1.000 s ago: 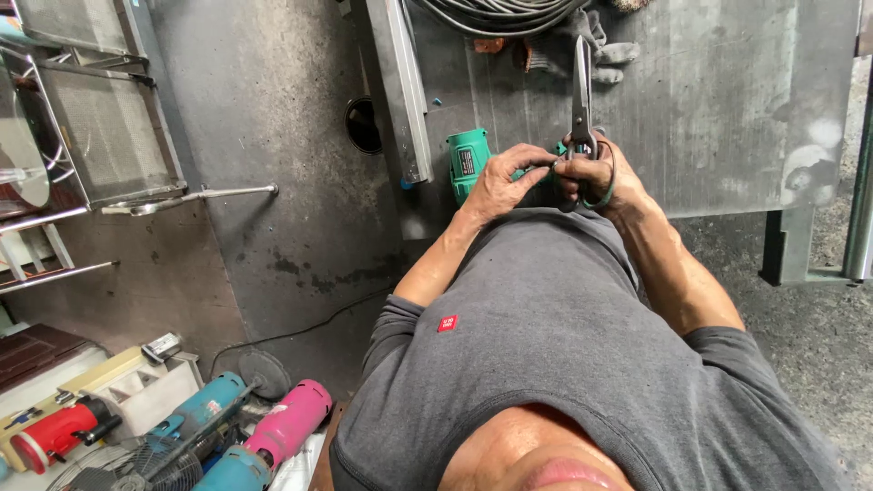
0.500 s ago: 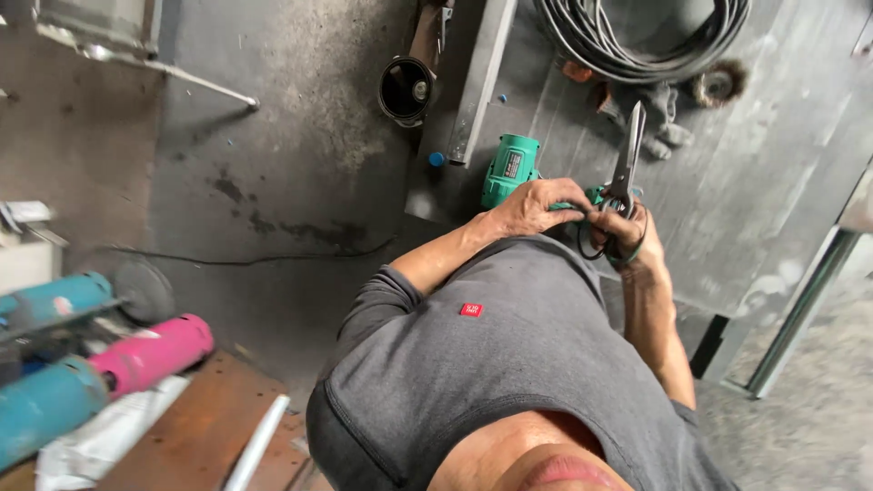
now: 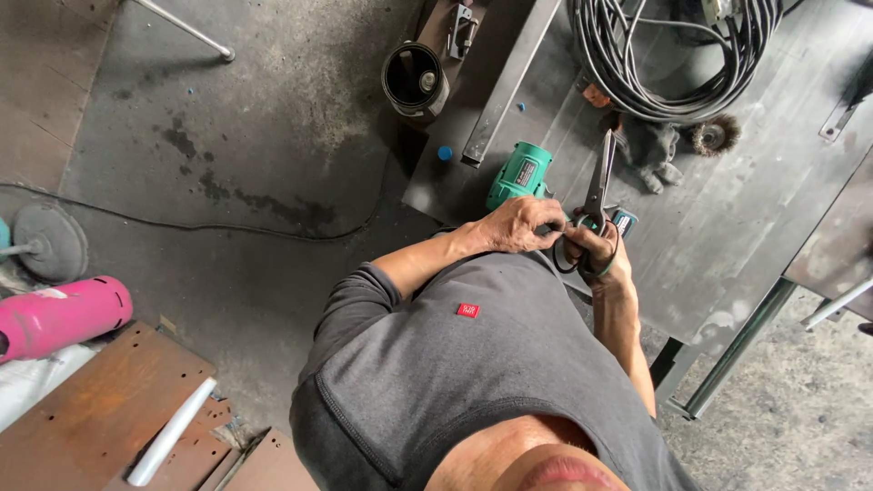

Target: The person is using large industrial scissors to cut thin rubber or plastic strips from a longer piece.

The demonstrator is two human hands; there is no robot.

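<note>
Large scissors [image 3: 600,177] with black handles stand blades-up in front of my chest. My right hand [image 3: 600,255] has its fingers through the handle loops. My left hand [image 3: 523,223] is curled against the same handles from the left. Just beyond my hands a green power tool [image 3: 520,175] lies on the dark metal table [image 3: 764,209]. What my left fingertips pinch is hidden.
On the table lie a coil of black cable [image 3: 673,73], a wire brush wheel [image 3: 711,136], a grey glove [image 3: 650,155] and a metal bar [image 3: 509,77]. A black can [image 3: 414,77] stands nearby. On the floor at left are a pink cylinder [image 3: 59,318], a rusty plate [image 3: 100,400] and a white tube [image 3: 173,432].
The view has swung and tilted, bringing the cable coil and pink cylinder into different places. Both hands stay on the scissors in front of my chest.
</note>
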